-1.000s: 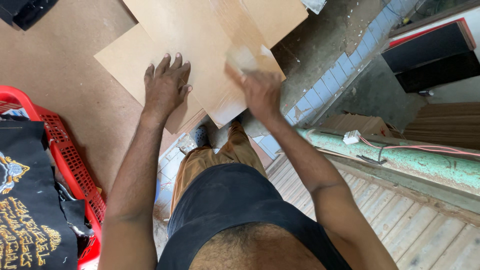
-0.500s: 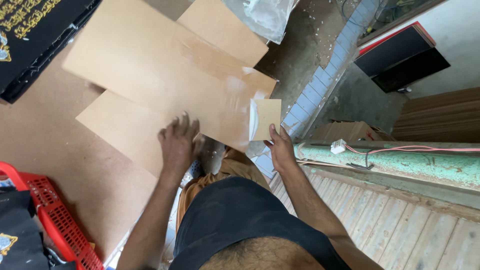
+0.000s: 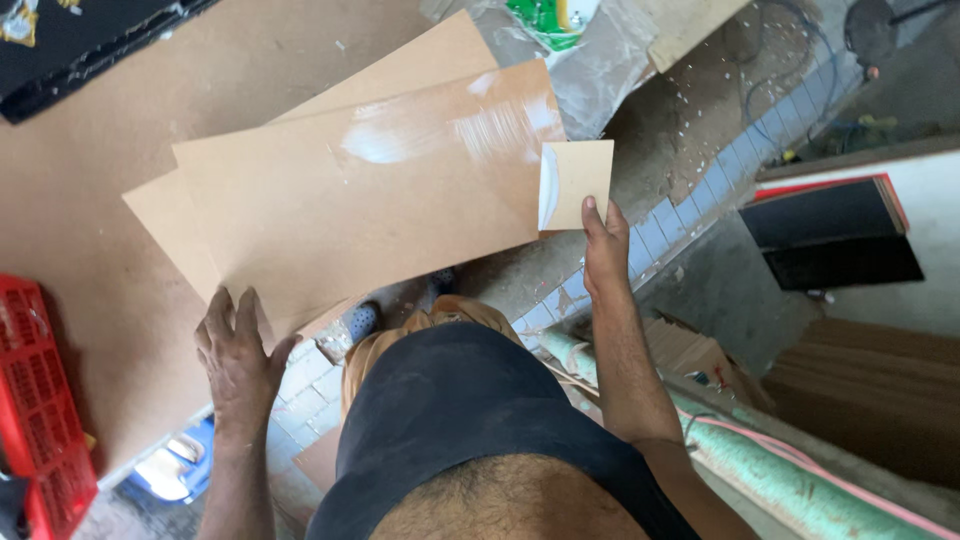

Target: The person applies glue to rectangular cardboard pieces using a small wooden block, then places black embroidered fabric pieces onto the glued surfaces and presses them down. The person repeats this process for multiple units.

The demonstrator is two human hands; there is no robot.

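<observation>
A broad brown board forms the surface point(image 3: 90, 200) across the left of the view, with two thin tan sheets stacked on it and overhanging its near edge. The upper fibreboard sheet point(image 3: 350, 200), smeared with a white paste near its far right corner, lies slightly askew over the lower sheet point(image 3: 420, 60), whose corners show beyond it. The person's left hand point(image 3: 235, 355) rests flat on the near left corner of the stack, fingers point(image 3: 222, 305) spread and pointing away from the body. The right hand point(image 3: 605, 255) holds a small square card point(image 3: 578, 183) just beside the upper sheet's right edge, thumb and fingers pinching its lower edge; a white smear coats the card's left side. A red plastic crate point(image 3: 35, 400) stands at the lower left, a crumpled clear plastic sheet point(image 3: 600, 60) lies beyond the boards, and a green pipe point(image 3: 780, 480) runs along the lower right.
</observation>
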